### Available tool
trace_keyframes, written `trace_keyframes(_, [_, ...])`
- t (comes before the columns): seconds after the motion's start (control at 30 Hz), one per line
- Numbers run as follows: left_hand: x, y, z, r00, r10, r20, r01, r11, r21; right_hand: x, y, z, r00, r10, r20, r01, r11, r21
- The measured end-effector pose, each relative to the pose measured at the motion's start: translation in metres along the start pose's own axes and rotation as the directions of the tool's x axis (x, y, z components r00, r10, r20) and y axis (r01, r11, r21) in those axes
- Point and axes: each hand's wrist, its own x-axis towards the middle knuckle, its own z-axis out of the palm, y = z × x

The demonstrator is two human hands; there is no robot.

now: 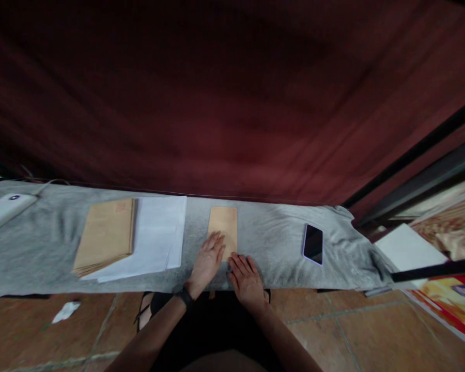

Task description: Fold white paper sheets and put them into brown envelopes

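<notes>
Tan paper envelope (223, 221), marked in red at its far right corner, flat on grey cloth (277, 232).

Over my remote feed I see dark red cloth (217, 103) across the upper frame, a phone (313, 245) at centre right, a white device (8, 212) at far left, and a white scrap (66, 312) on lower-left floor tiles (23, 336).

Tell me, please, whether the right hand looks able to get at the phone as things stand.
Probably yes: the right hand rests open at the lower right corner of the single envelope, and only grey cloth shows between it and the phone, lying to its right.
</notes>
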Motion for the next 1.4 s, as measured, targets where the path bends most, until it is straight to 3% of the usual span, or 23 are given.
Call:
trace_keyframes(0.07, [0.009,0.002,0.012,0.997,0.069,0.045,-0.07,0.997,0.012,0.001,-0.001,0.001,1.0,0.015,-0.013,-0.014,1.0,0.018])
trace_keyframes(0.23, [0.034,0.004,0.029,0.988,0.058,0.146,-0.073,0.993,0.096,0.002,-0.002,0.005,0.999,0.031,-0.037,-0.03,0.999,0.023])
trace_keyframes(0.57, [0.093,-0.001,0.04,0.978,0.004,0.21,-0.026,0.995,0.099,0.003,-0.003,0.002,0.999,0.023,-0.037,-0.022,1.0,0.015])
trace_keyframes(0.83, [0.121,0.001,0.037,0.964,-0.045,0.262,0.015,0.993,0.116,0.002,-0.004,0.007,0.997,0.01,-0.08,-0.01,1.0,0.0])
trace_keyframes(1.1, [0.118,0.0,0.034,0.962,-0.037,0.271,0.001,0.991,0.13,0.002,-0.003,0.009,0.995,0.011,-0.096,-0.011,1.0,0.0])
trace_keyframes(1.4, [0.071,-0.01,0.037,0.977,0.114,0.181,-0.143,0.977,0.157,0.003,-0.003,0.008,0.996,0.008,-0.091,-0.011,0.999,-0.036])
